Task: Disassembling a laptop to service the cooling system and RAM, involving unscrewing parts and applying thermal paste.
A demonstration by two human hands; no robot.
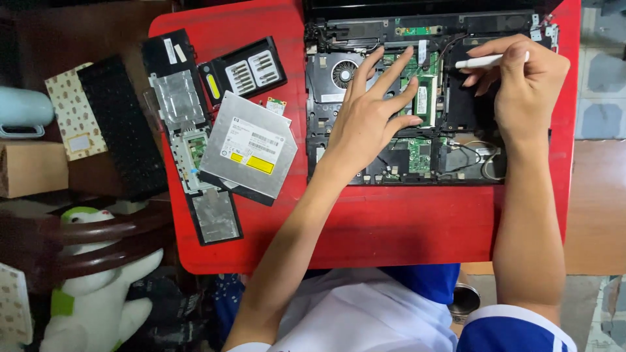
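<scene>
An opened laptop base (pixel 326 124) lies on a red table (pixel 391 221), its green circuit boards and round fan (pixel 343 73) exposed. My left hand (pixel 372 117) rests spread on the board, fingertips by the memory module (pixel 425 99). My right hand (pixel 521 81) grips a thin white tool (pixel 479 62) like a pen, its tip pointing left over the upper part of the board. My right wrist covers the base's right side.
Left of the laptop lie a silver optical drive (pixel 251 146), a black screwdriver bit case (pixel 244 68) and removed cover panels (pixel 189 130). A black keyboard (pixel 120 127) rests off the table's left edge. A wooden chair with a white plush toy (pixel 98 293) stands lower left.
</scene>
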